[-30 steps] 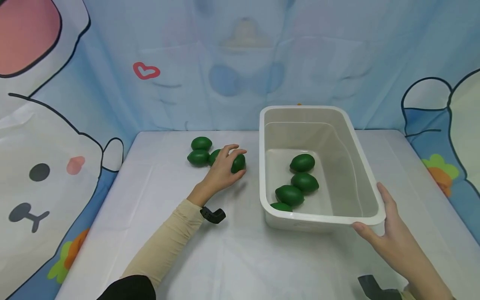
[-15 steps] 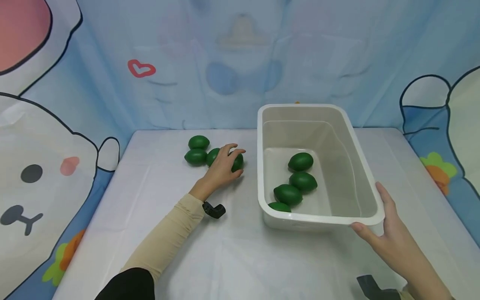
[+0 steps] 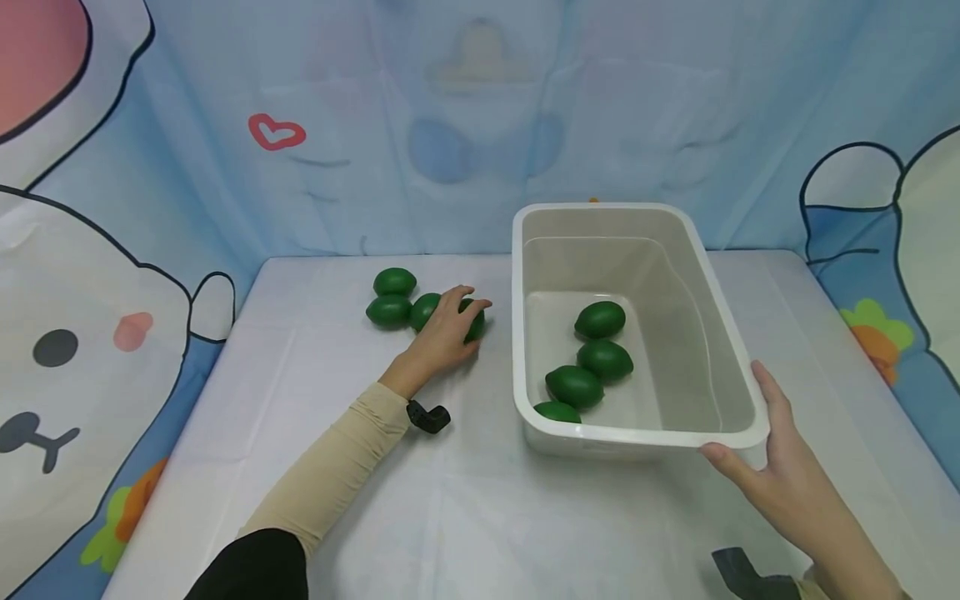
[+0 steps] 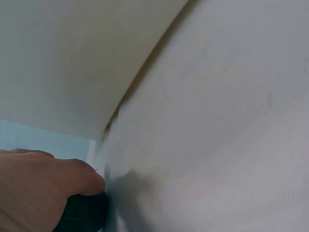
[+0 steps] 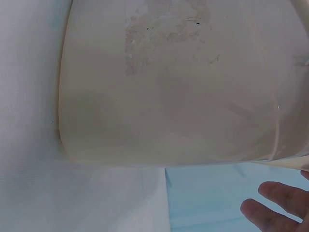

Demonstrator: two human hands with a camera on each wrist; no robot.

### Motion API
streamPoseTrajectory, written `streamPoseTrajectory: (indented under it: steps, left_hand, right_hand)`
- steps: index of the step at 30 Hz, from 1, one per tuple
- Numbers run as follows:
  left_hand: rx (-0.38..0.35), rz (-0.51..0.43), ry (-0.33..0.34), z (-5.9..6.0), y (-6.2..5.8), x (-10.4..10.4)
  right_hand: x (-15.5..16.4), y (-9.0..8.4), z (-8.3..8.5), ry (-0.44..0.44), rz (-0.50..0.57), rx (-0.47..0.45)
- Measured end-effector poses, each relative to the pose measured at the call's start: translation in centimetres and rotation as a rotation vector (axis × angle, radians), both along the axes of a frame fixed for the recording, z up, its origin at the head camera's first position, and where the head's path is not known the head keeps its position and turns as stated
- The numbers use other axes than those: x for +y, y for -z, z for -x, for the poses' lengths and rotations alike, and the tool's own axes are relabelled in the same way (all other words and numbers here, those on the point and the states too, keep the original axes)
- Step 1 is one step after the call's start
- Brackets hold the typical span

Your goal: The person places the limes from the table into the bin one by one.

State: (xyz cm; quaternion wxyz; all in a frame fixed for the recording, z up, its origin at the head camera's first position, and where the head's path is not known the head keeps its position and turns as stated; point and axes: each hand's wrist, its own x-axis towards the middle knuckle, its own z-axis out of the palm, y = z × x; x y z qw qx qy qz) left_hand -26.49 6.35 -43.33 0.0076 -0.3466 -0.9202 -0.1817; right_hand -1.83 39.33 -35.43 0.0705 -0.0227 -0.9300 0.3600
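Fingers [image 3: 467,302] curl round lime [image 3: 476,323]; bin [image 3: 516,275] wall near.

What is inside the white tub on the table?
The white tub holds four green fruits. The near wall partly hides the closest one, so anything lying low behind that wall cannot be seen. The right hand holds the near corner.

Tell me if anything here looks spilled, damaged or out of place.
Only one thing: the bin's outer wall shows a rough scuffed patch in the right wrist view. Nothing looks spilled; the limes lie loose inside it.
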Motion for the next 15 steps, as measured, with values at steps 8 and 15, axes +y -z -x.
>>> streamPoseTrajectory:
  steps: [8,15]
  left_hand:
    - [0.050,0.081,0.036,0.13,0.29,0.15]
    - [0.087,0.134,0.061,-0.04,0.39,0.36]
  right_hand:
    - [0.09,-0.05,0.05,0.000,-0.001,-0.005]
    - [0.13,-0.05,0.02,-0.006,0.011,-0.003]
